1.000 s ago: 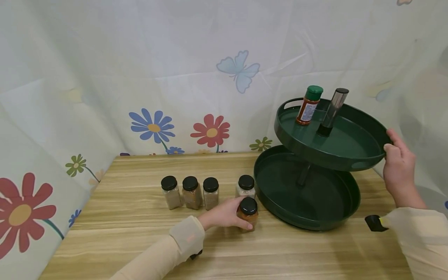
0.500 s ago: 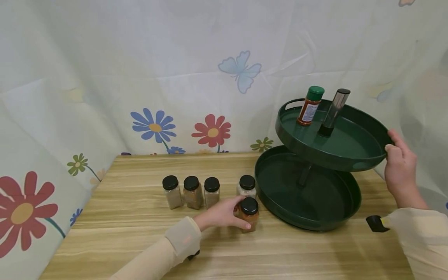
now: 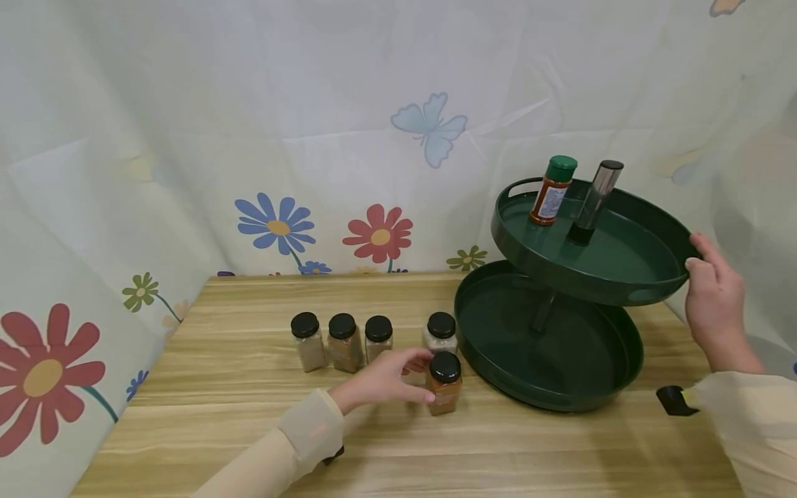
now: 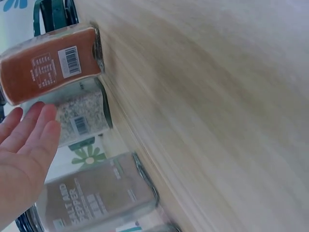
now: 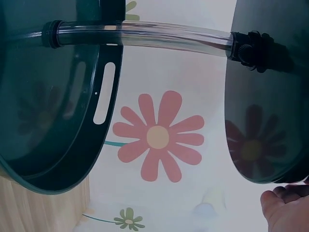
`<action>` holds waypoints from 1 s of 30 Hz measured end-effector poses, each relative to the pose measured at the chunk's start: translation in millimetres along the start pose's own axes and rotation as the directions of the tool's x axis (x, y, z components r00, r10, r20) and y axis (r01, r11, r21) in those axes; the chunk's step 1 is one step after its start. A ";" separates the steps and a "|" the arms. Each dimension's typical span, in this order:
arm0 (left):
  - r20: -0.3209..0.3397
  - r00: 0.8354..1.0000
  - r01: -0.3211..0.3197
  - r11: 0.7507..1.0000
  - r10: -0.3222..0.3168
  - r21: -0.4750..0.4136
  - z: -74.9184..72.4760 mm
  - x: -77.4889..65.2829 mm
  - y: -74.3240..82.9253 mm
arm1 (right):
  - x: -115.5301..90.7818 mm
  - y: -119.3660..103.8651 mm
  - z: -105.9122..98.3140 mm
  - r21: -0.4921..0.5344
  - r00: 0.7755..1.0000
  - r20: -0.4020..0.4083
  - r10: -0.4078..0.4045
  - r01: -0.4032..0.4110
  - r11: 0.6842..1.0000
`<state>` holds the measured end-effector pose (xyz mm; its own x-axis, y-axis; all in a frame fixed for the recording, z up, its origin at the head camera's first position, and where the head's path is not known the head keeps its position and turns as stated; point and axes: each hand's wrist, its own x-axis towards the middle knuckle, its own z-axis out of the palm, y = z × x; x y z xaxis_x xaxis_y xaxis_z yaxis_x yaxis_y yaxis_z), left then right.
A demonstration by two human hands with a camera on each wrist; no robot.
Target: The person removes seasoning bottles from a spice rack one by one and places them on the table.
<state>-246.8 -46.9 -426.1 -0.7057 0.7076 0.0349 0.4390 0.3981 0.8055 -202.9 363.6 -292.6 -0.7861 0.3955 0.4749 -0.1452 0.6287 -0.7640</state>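
My left hand [image 3: 386, 379] reaches toward a black-lidded spice jar [image 3: 443, 400] of orange-brown powder, its thumb and fingers spread at the jar's left side. In the left wrist view the fingers [image 4: 36, 128] are fairly straight and lie just below that jar [image 4: 48, 63]. The jar stands upright on the table. Directly behind it is a jar of pale granules [image 3: 441, 337]. My right hand [image 3: 715, 301] grips the right rim of the upper tray [image 3: 635, 249] of a dark green two-tier stand, thumb over the edge. In the right wrist view only part of that hand [image 5: 289, 210] shows.
Three more black-lidded spice jars [image 3: 345, 349] stand in a row to the left. A green-capped red spice bottle [image 3: 551, 199] stands on the upper tray beside the centre post [image 3: 598, 194]. The lower tray [image 3: 560, 377] rests on the wooden table [image 3: 249, 415], before a flowered cloth [image 3: 311, 83].
My left hand has loosened from the orange-brown jar and drawn slightly left, its fingers spreading off the jar. The right hand keeps its hold on the upper tray.
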 end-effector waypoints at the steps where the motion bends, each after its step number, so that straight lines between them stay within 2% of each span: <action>1: -0.004 1.000 0.000 1.000 0.000 0.000 -1.0 -1.4 -0.7 | -0.2 -0.4 -0.3 -0.008 1.000 -0.002 0.001 -0.001 1.000; 10: -0.049 0.999 0.004 1.000 -0.005 -0.020 -8.3 -14.6 -8.1 | -3.4 -4.4 -2.5 -0.028 1.000 -0.020 0.017 -0.017 0.999; 17: -0.077 0.997 -0.032 0.999 0.030 -0.030 -14.8 -24.0 -6.7 | -9.9 -18.5 3.4 -0.034 0.993 -0.121 0.010 -0.014 0.999; 20: -0.081 0.996 -0.026 0.999 0.024 -0.031 -17.0 -26.7 -5.3 | -15.4 -28.9 9.5 -0.047 0.984 -0.173 -0.052 0.045 0.998; 23: -0.086 0.996 -0.025 0.999 0.023 -0.027 -18.2 -28.3 -4.1 | -20.4 -38.6 13.8 -0.055 0.969 -0.190 -0.159 0.151 0.987; 27: -0.082 0.996 -0.029 0.999 0.026 -0.033 -18.8 -29.9 -1.4 | -27.3 -49.3 18.6 -0.058 0.939 -0.180 -0.293 0.287 0.956; 30: -0.081 0.996 -0.029 0.999 0.025 -0.044 -19.3 -31.4 1.0 | -33.1 -55.3 22.9 -0.076 0.906 -0.155 -0.395 0.387 0.919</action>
<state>-234.9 -80.0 -415.0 -0.7370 0.6679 0.1031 0.4342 0.3510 0.8296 -182.6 300.5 -276.0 -0.5616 0.2140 0.7993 -0.3919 0.7820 -0.4847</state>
